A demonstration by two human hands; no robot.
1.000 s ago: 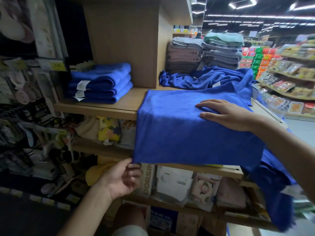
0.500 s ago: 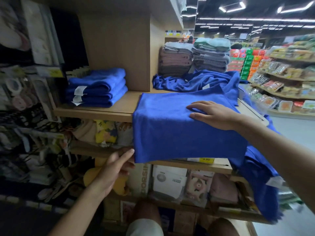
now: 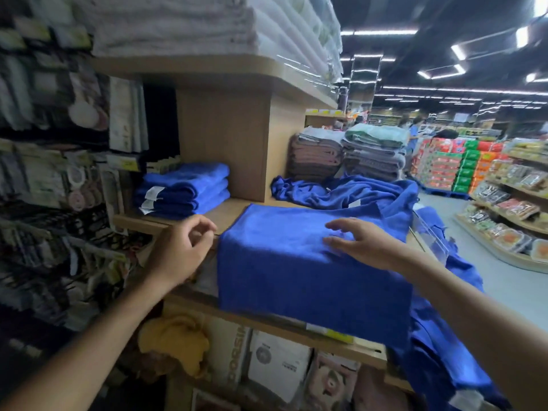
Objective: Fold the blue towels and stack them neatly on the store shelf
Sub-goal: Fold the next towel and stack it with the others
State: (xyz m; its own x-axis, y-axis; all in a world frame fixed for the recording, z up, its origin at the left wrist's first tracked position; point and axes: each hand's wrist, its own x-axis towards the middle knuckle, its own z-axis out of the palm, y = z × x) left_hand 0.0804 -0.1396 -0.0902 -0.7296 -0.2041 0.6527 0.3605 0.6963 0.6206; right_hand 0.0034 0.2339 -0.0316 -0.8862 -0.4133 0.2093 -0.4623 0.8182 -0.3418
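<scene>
Store aisle behind, wooden shelf before you. Your right hand is spread flat over the top of the half-folded blue towel; blur hides whether it touches. Your left hand hangs just beside the towel's left edge, fingers loosely curled, gripping nothing. The towel drapes over the shelf's front edge; it looks soft, light and limp, so pinch its hanging corners. The folded stack waits at the shelf's back left.

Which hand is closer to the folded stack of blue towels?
Left. The left hand is in front of the folded stack, beside the left edge of the draped towel; the right hand is farther right, over that towel.
</scene>
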